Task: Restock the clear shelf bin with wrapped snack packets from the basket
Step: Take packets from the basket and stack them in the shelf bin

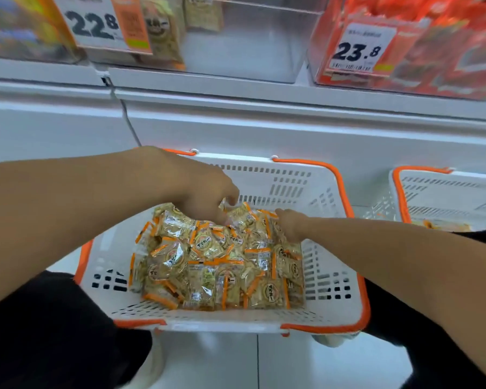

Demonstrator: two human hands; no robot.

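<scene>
A: Surroundings? Obstructions?

B: White basket (pixel 328 209) with orange handles at frame centre, holding a heap of wrapped snack packets (pixel 216 259). Second basket (pixel 443 192) at 3 o'clock, cut off by the frame edge. Clear shelf bin (pixel 253 46) at 12 o'clock, nearly bare, a few packets at its back. Price tag "22.8" (pixel 93 23) at 11 o'clock, "23.8" (pixel 361 49) at 1 o'clock on a bin of red packs (pixel 438 51). The white shelf ledge lies between basket and bin.

A: Counts?

B: Two baskets, two price tags, two hands. Packets too many and overlapped to count.

A: Hand pose?

B: Left hand (pixel 197 189) reaches down from 9 o'clock, fingers curled onto the heap's far edge, pinching packets. Right hand (pixel 291 224) comes in from 3 o'clock, fingers buried among packets; apart or closed, cannot tell.
</scene>
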